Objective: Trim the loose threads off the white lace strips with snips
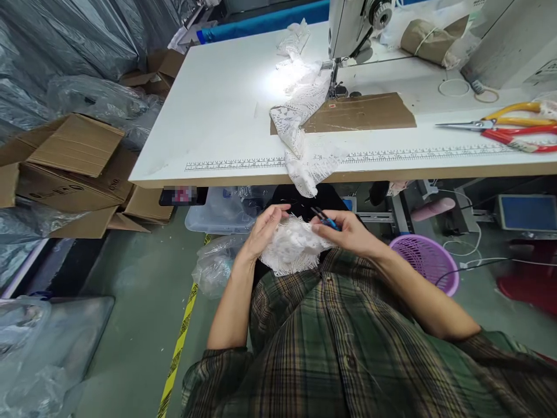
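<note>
A bunched piece of white lace (291, 247) lies over my lap. My left hand (264, 231) is closed on its left side, the thumb and fingers partly hidden by the fabric. On the other side my right hand (346, 231) grips small thread snips (325, 218) with blue handles, their dark blades pointing up and left. The fingers of that hand also touch the lace's right edge. Beyond my hands, more white lace (300, 125) trails across the table and hangs over its front edge.
A sewing machine (352, 29) stands on the white table (217, 104), with brown cardboard (365, 113) before its needle. Yellow- and red-handled scissors (509, 125) lie at right. Below are a purple basket (424, 261) and a clear plastic bin (221, 212); open cartons (73, 168) stand at left.
</note>
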Demonstrator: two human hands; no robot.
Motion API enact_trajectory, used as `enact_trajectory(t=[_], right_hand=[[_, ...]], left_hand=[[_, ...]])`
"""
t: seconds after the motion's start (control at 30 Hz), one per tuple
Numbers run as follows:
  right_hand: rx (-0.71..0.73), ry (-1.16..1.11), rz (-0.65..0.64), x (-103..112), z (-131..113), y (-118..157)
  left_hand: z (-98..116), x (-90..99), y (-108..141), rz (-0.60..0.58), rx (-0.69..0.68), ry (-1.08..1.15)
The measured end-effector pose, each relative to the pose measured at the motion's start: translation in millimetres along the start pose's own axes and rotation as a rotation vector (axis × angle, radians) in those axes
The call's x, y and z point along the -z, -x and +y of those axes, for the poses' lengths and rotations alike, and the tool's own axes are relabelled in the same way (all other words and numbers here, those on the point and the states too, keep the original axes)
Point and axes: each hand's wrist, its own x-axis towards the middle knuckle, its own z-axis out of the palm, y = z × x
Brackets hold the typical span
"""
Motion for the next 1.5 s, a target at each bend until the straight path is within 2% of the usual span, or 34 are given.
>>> enact_trajectory(t=[0.1, 0.23, 0.4, 0.6, 0.7, 0.77, 0.87, 0.93, 1.0, 1.07, 1.13, 1.3, 1.5], right_hand=[[0.001, -0.085, 0.085, 21, -2, 7], [0.032, -0.195, 0.221, 40, -6, 11], [0.058, -0.198, 0.348, 40, -7, 7], [0.062, -0.156, 0.413, 38, 1, 6], [0.076, -0.202, 0.429, 39, 3, 7], [0.067, -0.239, 0.415, 39, 3, 7], [0.045, -0.291, 0.410, 36, 1, 7], [0.036, -0.304, 0.421, 33, -1, 7], [0.028, -0.306, 0.425, 31, -3, 7], [0.025, -0.309, 0.415, 29, -3, 8], [0.030, -0.310, 0.401, 28, -2, 8], [0.033, -0.283, 0.386, 28, 2, 8], [0.002, -0.336, 0.410, 25, -3, 10]], left_hand=[[-8, 7.8, 3, 0.008, 0.027, -0.232], [-6, 17.8, 11, -0.083, 0.018, -0.399], [-8, 30.7, 15, -0.301, -0.077, -0.264], [-23, 35.2, 27, -0.316, -0.131, -0.092], [-31, 39.8, 39, -0.215, -0.191, -0.157], [-42, 43.5, 49, -0.156, -0.185, -0.148], [-69, 41.3, 64, -0.091, -0.110, 0.093], [-90, 32.1, 76, 0.060, -0.064, 0.336], [-110, 19.5, 87, 0.273, -0.052, 0.509], [-125, 8.0, 99, 0.450, -0.073, 0.569], [-136, -0.1, 111, 0.553, -0.089, 0.541], [-146, -9.0, 130, 0.564, -0.015, 0.323], [-135, -7.2, 125, 0.628, 0.003, 0.062]])
